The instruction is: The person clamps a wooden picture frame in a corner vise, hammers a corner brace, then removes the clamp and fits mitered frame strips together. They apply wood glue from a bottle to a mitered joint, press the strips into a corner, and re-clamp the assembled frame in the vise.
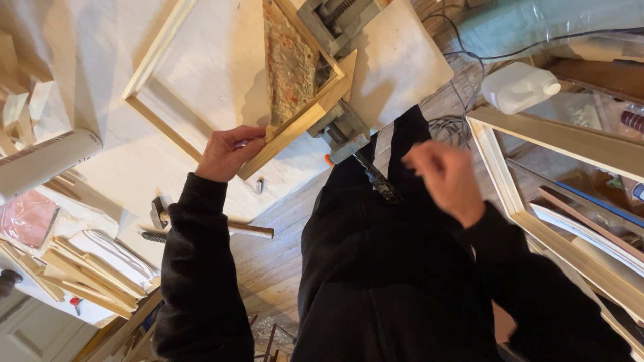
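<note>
Black sleeves and a dark jacket fill the lower view, and from them the left hand (228, 153) reaches up to the wooden frame (295, 124), fingers curled over its lower rail and thumb underneath, pinching it firmly near the table's front edge. That frame lies flat on the white worktable (201, 74), its near corner seated in a grey corner clamp (342, 131) right at the table's edge, with a second clamp body (332, 20) on the far corner. The right hand (443, 177) hangs free in the air, blurred, fingers loosely bent; whether it holds anything small cannot be told.

By the look of it, this is the corner-joining stage: frame steadied, clamp to be worked. Tightening would call for the right hand on the screw handle (372, 175) that juts off the table toward the body.

Room is tight. A hammer (201, 224) lies at the table's front edge below the left wrist, stacked moulding offcuts (94, 268) crowd the left corner, and leaning frames (557, 201) plus a white plastic jug (520, 87) hem in the right.
</note>
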